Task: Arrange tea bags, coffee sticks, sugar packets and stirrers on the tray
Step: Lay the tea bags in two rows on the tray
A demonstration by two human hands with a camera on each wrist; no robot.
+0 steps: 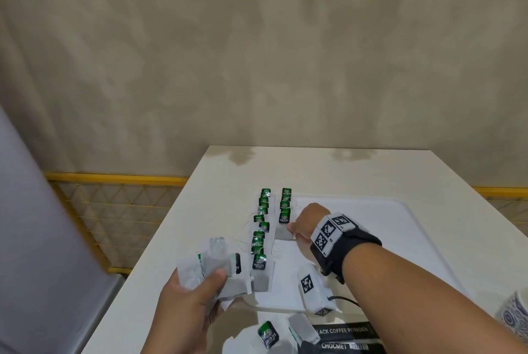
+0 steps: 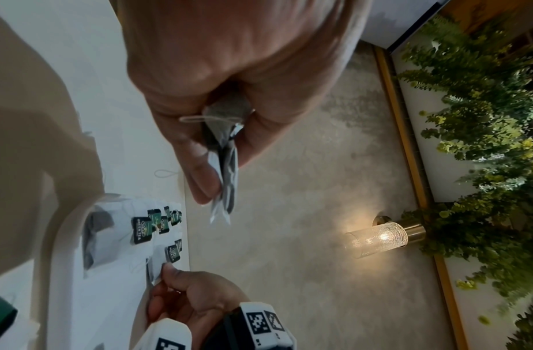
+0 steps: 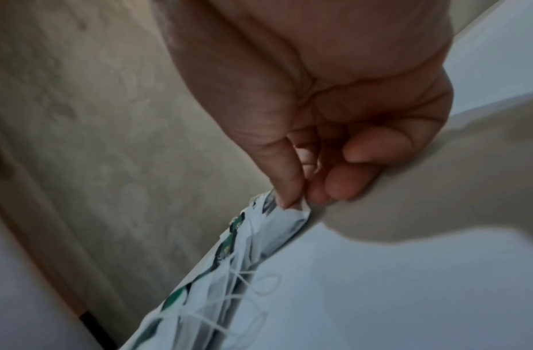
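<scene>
Your white surface [image 1: 217,170] carries one white tray [image 1: 400,228] with two columns of tea bags [image 1: 259,242], roughly nine and four. Your left hand [image 1: 188,305] grips a bunch [image 1: 211,268] of maybe three; your right hand [image 1: 307,220] pinches one bag [image 1: 284,233] on the tray.

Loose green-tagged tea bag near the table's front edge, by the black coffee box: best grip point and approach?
Judging by its pose, pinch the white paper pouch just below the green-tagged tea bag's label, coming from above. It lies flat among other white pouches, tag up, so a fingertip pinch at that edge should lift it alone; pulling the tag may tangle the string. The black coffee powder box blocks the right side.
</scene>
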